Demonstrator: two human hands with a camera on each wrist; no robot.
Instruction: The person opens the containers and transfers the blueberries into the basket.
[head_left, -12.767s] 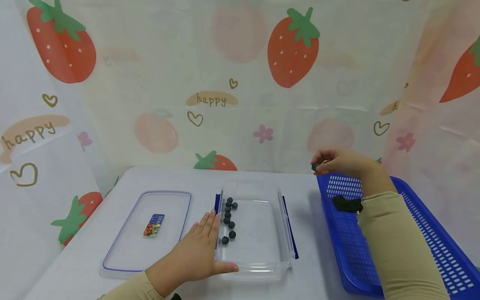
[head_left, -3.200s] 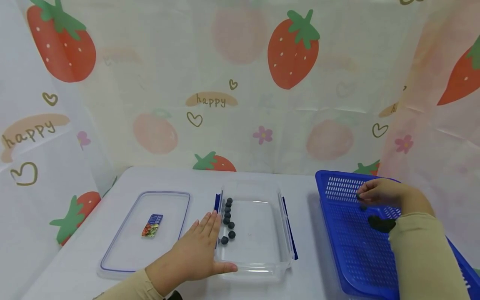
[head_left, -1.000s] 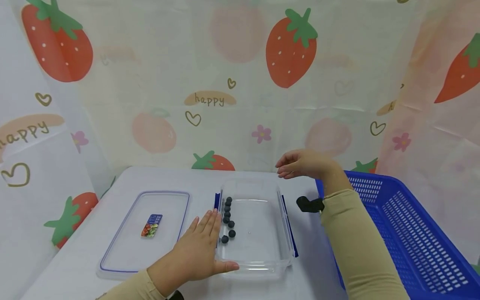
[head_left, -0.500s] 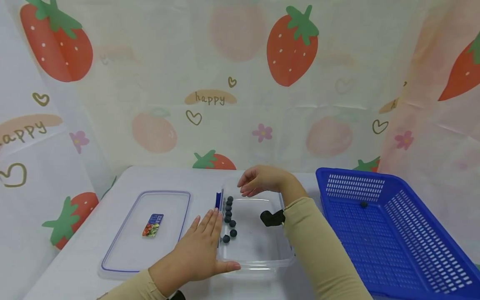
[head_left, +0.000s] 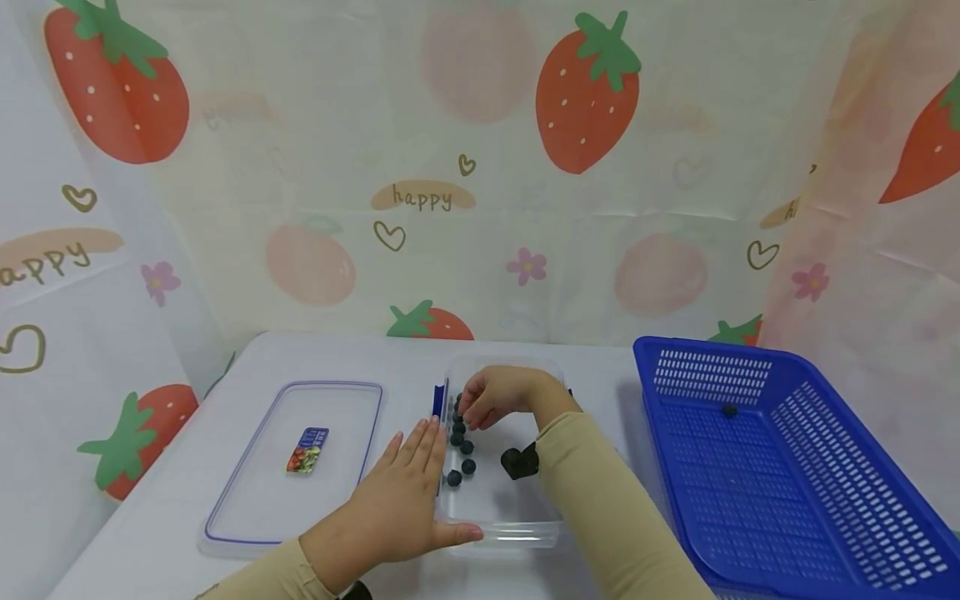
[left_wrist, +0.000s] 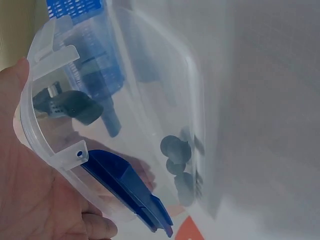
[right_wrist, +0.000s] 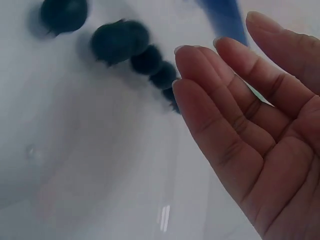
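Observation:
A clear box [head_left: 517,533] with blue side latches holds several dark round berries [head_left: 468,467] in a row along its left side. Flat against the box's left wall lies my left hand [head_left: 393,500], fingers straight and thumb out at the front edge; the left wrist view shows the same hand [left_wrist: 45,195] at the box rim. Inside the box, my right hand [head_left: 506,396] is over the far berries, covering some of them. In the right wrist view the right hand [right_wrist: 250,125] has relaxed fingers with nothing between them, beside the berries [right_wrist: 146,60].
At right stands a blue basket [head_left: 757,500] with one dark berry [head_left: 730,410] near its far end. A clear lid [head_left: 247,500] with a blue seal lies at left, bearing a small colourful label [head_left: 307,450]. A strawberry-patterned curtain [head_left: 330,100] hangs behind the table.
My right hand has come from the basket leftward and down into the box. One berry fewer lies in the box than at first, and one is in the basket. The left hand stays put.

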